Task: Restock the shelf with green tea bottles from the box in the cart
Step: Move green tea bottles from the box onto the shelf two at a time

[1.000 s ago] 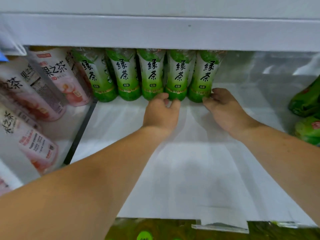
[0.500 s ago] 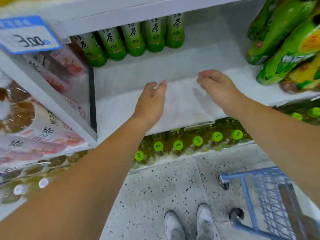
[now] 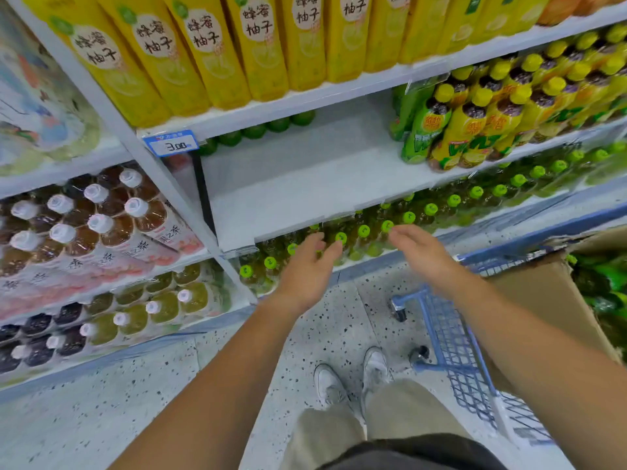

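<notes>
Head view, looking down the shelving to the floor.

Left hand: grip spread, fingers nearly straight and close together, holding nothing. I read it as hanging in the air in front of the green-capped bottles on the tier below, just under the front lip of the shelf.

Right hand: grip likewise slack, fingers stretched forward and a little blurred, holding nothing. It is near the left hand but not touching it, between the shelf lip and the cart.

Green tea bottles: one row at the far back of the shelf, towards its left end, under the tier above. I see only their green lower ends, so the labels are unreadable. Well apart from both hands.

Box: brown cardboard, standing in the blue wire cart at the right edge, top open. I see green boxed bottles inside, cropped by the frame; I cannot count them.

Other entries:
- price tag reading 3.00, on the rail above the shelf's left end
- yellow bottles on the top tier
- yellow-and-green bottles on the shelf's right part
- speckled floor, with white shoes beside the cart wheel
</notes>
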{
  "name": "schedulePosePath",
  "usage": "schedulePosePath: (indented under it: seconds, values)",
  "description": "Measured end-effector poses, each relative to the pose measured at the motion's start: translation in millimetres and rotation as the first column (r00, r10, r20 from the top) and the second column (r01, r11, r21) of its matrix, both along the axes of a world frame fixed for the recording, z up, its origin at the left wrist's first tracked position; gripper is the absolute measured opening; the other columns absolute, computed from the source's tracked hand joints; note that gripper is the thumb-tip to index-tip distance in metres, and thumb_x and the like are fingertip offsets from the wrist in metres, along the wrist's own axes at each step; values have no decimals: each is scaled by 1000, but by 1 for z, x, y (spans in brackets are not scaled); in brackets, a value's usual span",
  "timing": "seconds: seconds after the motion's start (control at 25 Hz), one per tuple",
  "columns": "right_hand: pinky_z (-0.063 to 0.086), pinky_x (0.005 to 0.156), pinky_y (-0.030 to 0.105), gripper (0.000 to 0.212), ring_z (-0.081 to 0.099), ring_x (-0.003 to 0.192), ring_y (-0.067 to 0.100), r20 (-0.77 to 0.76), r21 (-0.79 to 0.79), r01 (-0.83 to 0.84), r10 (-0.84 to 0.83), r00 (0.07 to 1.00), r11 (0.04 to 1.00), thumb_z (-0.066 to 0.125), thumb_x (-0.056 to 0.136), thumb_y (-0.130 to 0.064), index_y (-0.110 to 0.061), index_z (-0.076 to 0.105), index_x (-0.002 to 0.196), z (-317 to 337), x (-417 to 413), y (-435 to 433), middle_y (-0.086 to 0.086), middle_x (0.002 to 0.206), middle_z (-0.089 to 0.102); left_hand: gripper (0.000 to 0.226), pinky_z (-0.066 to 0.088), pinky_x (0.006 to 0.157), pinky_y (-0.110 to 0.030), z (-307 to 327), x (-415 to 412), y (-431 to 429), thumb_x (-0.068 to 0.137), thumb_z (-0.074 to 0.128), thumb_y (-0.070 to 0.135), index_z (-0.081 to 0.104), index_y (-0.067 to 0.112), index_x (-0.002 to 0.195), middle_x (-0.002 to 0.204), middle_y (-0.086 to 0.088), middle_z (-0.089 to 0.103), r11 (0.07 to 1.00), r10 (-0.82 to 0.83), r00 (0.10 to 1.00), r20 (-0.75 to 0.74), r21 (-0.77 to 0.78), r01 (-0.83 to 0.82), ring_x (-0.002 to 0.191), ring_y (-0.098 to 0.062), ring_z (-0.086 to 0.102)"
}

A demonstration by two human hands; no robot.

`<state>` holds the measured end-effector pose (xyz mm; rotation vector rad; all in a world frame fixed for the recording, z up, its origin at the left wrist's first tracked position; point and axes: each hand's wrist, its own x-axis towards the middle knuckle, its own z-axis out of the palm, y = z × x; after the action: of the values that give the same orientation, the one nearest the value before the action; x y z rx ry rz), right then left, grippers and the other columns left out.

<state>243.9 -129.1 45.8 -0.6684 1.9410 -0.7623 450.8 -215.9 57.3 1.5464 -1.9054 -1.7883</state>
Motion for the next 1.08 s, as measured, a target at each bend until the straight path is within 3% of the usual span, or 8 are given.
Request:
schedulePosePath:
  seconds: [0.16,0.24,0.4,0.6,0.76,0.92,1.08]
  values:
    - [34,96,29,47,44,124,8,1,-49,21,-21,1000,999,48,104,-42,-24,47,147,36,8,59,-5,148,47,64,38,107,-37,40,0,42,99,44,61,37,27,153,153,7,43,991,-113,993,-14,-77,112,135,-12,44]
    - [34,96,29,49,45,129,11,11,-53,48,-47,999,997,48,104,-44,-26,46,149,46,8,83,-7,149,46,62,37,103,-32,56,-8,61,100,44,58,38,26,153,153,7,43,988,-130,990,-56,-94,125,134,-11,44]
    - [35,94,28,47,44,120,5,-3,-106,85,-86,996,991,48,104,-44,-26,47,147,62,-4,123,-11,139,48,58,34,94,-25,82,-35,99,102,46,51,39,21,152,148,6,47,987,-125,985,-120,-114,112,124,-6,45]
    - [36,80,7,33,49,123,5,-12,-159,166,-170,985,973,49,104,-40,-29,55,135,73,-47,188,-20,125,53,59,35,88,-18,93,-68,143,101,44,55,39,26,152,141,13,47,970,-198,977,-83,-158,184,121,-4,45]
    - [32,96,20,48,45,126,5,0,-131,234,-236,972,963,50,104,-40,-18,49,147,71,-96,264,-9,142,50,56,35,76,-12,91,-117,187,100,47,57,42,31,148,132,17,48,978,-171,982,-80,-136,159,112,-1,49]
    - [34,98,22,44,49,121,7,26,-123,313,-313,950,942,52,103,-36,-18,53,143,65,-138,325,-3,143,54,48,40,77,-15,83,-164,228,95,51,63,45,41,137,125,26,51,983,-175,981,-83,-74,169,110,11,49]
    - [38,93,26,46,49,117,8,112,-61,409,-401,909,910,50,103,-45,-26,51,144,51,-174,382,-9,141,53,67,41,85,-26,74,-211,260,85,51,73,45,38,143,128,25,52,973,-231,970,-70,-43,228,111,7,52]
